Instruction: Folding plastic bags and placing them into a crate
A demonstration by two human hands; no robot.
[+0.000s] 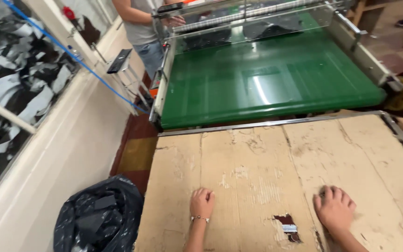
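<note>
Your left hand (202,202) and right hand (335,208) rest curled and empty on the cardboard-covered table (257,163); you seem to wait; the green conveyor belt (267,84) lies ahead of your fingers.

I counted my two hands, left hand (202,202) and right hand (334,208), one worn cardboard sheet (257,177), one green conveyor belt (267,84), one black bag (100,217), one co-worker (141,28), one stool (120,60)

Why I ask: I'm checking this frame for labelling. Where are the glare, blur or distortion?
Head view: a bright streak of glare lies on the green conveyor belt; the clear guard above it reflects light; edges bow as with a wide lens; the left hand and right hand on the worn cardboard look slightly soft.
</note>
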